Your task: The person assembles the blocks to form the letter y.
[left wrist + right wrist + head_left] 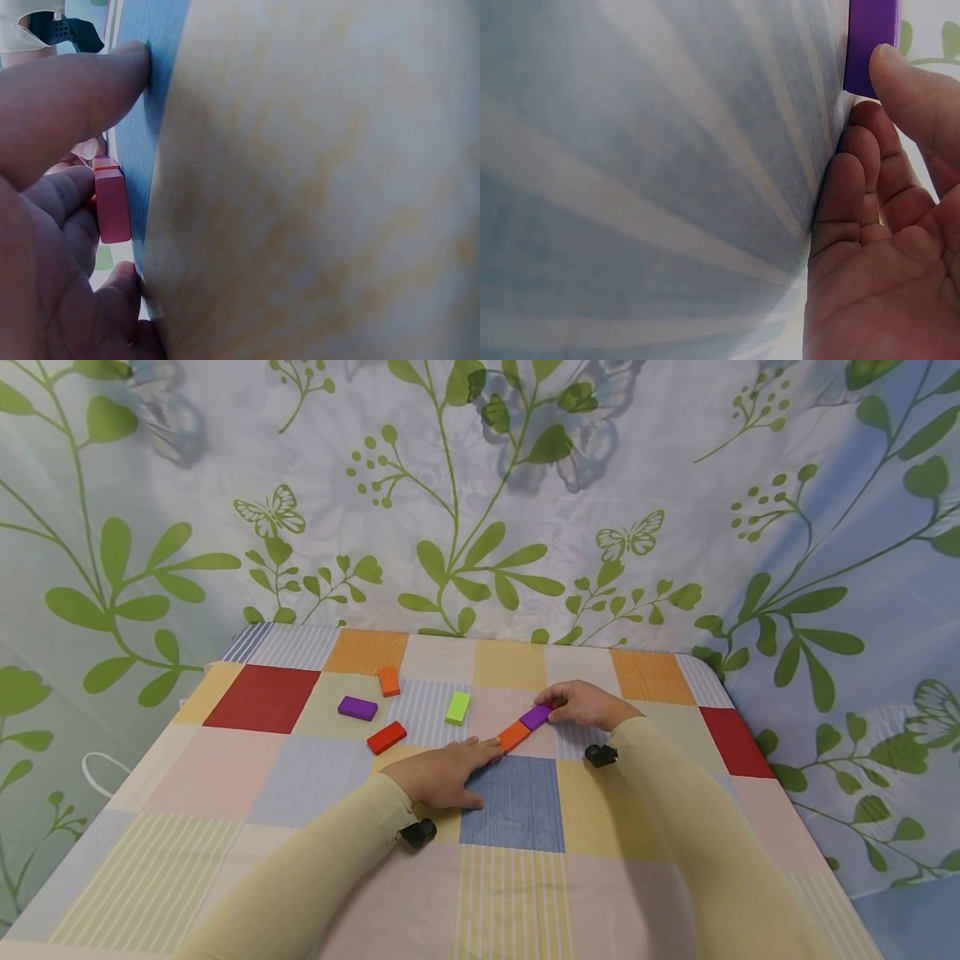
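An orange block (514, 737) and a purple block (536, 717) lie end to end in a slanting row on the patchwork cloth. My left hand (446, 774) lies low over the cloth, fingers extended, with fingertips at the near end of the orange block; in the left wrist view that block (114, 206) looks reddish beside the fingers. At the far end of the row, my right hand (588, 704) pinches the purple block between thumb and fingers. The right wrist view shows the thumb against the purple block (871, 45), with the other fingers curled down to the cloth.
Left of the row lie a lime green block (458, 708), a red block (387, 738), another purple block (357, 708) and another orange block (389, 682). A leaf-patterned curtain (420, 527) hangs behind the table (337, 885). A white cable (105, 772) loops at the left edge.
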The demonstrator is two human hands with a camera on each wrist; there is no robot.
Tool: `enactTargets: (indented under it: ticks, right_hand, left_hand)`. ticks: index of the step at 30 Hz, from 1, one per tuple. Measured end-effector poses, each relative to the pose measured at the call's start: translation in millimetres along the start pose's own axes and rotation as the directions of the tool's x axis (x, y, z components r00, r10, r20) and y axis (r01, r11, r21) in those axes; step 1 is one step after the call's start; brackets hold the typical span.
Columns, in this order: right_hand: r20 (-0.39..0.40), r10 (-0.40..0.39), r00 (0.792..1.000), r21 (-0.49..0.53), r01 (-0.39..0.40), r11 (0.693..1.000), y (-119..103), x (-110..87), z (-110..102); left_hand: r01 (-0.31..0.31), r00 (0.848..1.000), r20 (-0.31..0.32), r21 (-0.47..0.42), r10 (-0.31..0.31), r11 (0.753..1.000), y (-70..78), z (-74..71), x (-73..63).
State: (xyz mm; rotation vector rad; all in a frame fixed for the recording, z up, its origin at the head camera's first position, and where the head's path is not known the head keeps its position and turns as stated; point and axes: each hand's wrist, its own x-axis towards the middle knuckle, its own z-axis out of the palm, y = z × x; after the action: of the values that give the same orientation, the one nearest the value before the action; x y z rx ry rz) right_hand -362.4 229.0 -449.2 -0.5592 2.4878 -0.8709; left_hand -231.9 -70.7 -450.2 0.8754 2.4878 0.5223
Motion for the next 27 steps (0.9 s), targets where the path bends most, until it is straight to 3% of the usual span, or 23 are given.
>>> enactTargets:
  ticks: [27]
  right_hand:
    - [0.001, -0.028, 1.000, -0.003, 0.028, 1.000, -4.2, -2.2, 1.6]
  left_hand:
    - [0.029, 0.999, 0.016, 0.038, -0.030, 0.999, 9.0, -1.4, -1.5]
